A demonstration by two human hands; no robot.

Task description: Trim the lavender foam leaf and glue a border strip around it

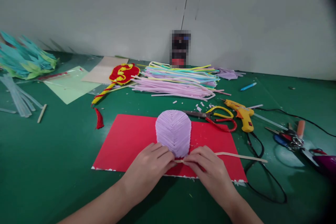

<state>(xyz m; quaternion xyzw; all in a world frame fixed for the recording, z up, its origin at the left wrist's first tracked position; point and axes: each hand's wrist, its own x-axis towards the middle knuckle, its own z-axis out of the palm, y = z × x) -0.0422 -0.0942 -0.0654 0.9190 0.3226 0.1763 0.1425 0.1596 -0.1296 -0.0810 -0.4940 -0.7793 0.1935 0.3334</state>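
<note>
While the lilac leaf lies flat in the middle of a red card on the green desk, both hands are bunched up right at its bottom tip. The left hand has its fingers curled in and pinched on the near end of a thin stick, touching the leaf's base. The right hand pinches the same stick just beside it, fingertips almost meeting the left ones. From there the stick runs out to the right, across the card's edge and onto the desk.

Just past the card sit scissors with red and yellow handles, and next to them a yellow glue gun whose black cable loops down the right side. Further back there's a big pile of pastel stems, with a red and yellow fan to its left. Clear glue sticks lie way off at the left edge.
</note>
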